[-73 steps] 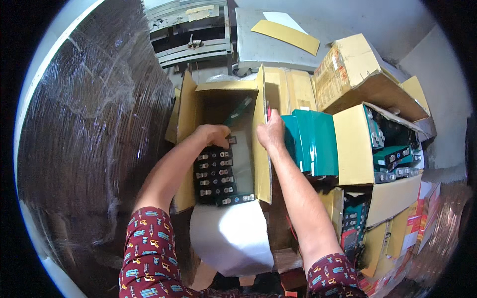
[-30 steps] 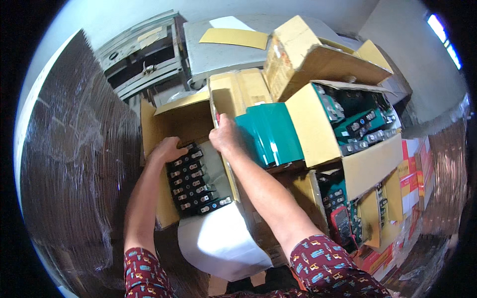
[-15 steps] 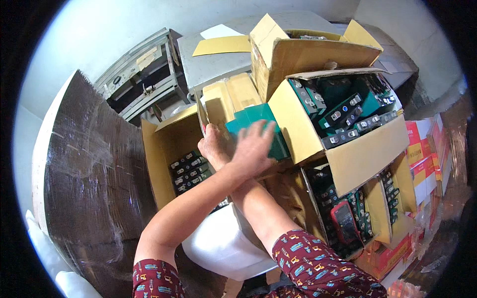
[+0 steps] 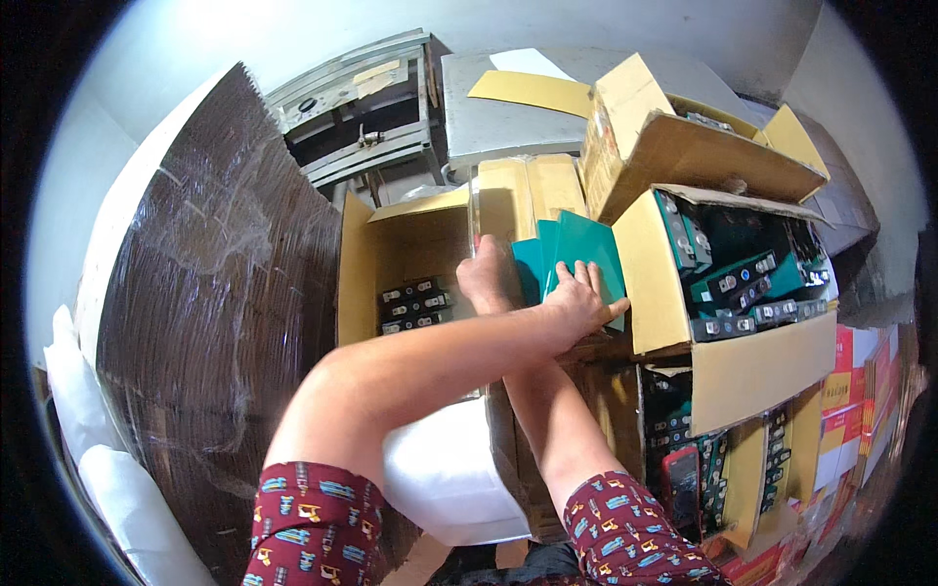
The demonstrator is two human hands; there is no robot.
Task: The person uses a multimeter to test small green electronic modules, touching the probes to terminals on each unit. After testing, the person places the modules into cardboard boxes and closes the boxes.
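Observation:
My arms cross. My left hand [image 4: 583,298] reaches to the right, fingers spread over the front of several flat teal battery cells [image 4: 596,244] standing between boxes. My right hand [image 4: 486,278] lies beneath and left of it, closed on a thin red pen-like tool, only partly visible, beside the flap of an open carton [image 4: 357,264]. In that carton, black-topped cells with metal terminals [image 4: 408,293] stand in rows, partly hidden by my left forearm. A white sheet [image 4: 445,469] hangs at the carton's near side.
Open cartons of cells [image 4: 657,273] stand at right, a red meter [image 4: 681,488] on the lower one; another carton [image 4: 703,161] sits above. A tall wrapped cardboard stack [image 4: 195,322] is at left. A grey table [image 4: 518,137] and metal frame [image 4: 347,117] stand behind.
My left hand has left the rows in the left carton and crossed over my right arm to the teal cells. My right hand stays by the flap. The view has shifted.

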